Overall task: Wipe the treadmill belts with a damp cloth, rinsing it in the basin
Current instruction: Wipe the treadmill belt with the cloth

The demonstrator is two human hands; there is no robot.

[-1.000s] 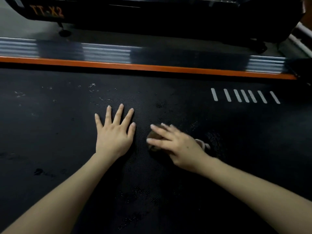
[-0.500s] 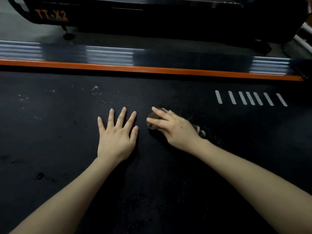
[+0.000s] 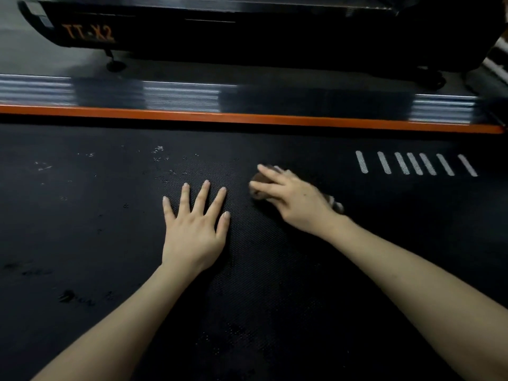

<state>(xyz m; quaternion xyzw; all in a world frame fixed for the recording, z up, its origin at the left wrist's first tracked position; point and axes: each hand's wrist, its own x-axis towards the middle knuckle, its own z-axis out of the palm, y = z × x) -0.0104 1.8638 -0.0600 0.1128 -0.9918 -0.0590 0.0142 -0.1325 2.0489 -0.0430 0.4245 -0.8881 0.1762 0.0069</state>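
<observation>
While flat on the belt (image 3: 275,284), left hand (image 3: 192,235); right hand (image 3: 297,200) over cloth (image 3: 258,179).

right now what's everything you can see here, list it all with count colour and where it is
treadmill belt: one, black, textured, fills the lower part of the view under both hands
orange strip: one, orange, runs along the belt's far edge
side rail: one, silvery grey and ribbed, just beyond the orange strip
white dashes: seven, white, printed on the belt at far right
pale specks: several, whitish, on the belt beyond the left hand
second machine: one, black, orange TT-X2 lettering, across the top
cloth: one, brownish, mostly hidden under the right hand
left hand: one, flat on the belt, fingers spread
right hand: one, pressing the cloth on the belt
</observation>
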